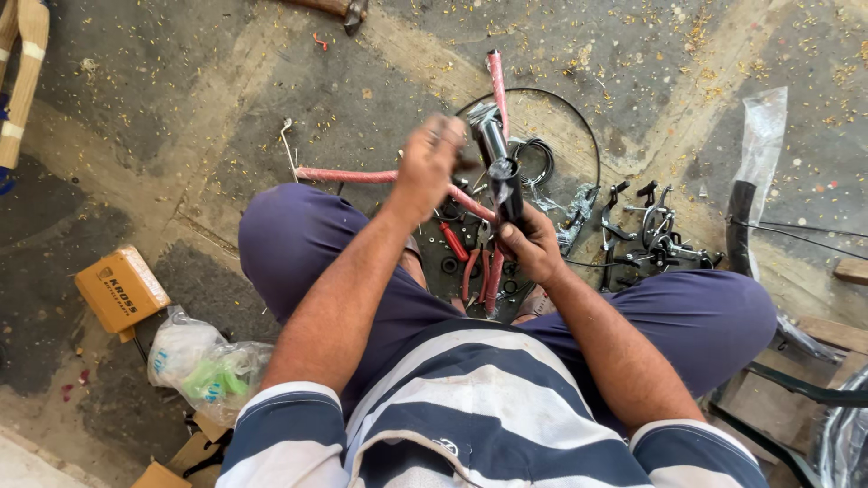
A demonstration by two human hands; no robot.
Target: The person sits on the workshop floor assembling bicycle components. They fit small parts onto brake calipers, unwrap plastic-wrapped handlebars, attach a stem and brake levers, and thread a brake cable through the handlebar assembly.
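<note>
Head view: brake parts (653, 230) beside hands (533, 242).

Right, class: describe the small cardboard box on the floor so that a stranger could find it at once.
Start at the seated person's left knee and look down the concrete floor on that side. The orange-brown cardboard box lies there, just above a clear plastic bag holding green bits. It is the only closed, squared, orange-brown carton; the bag beside it is soft and see-through.
</note>
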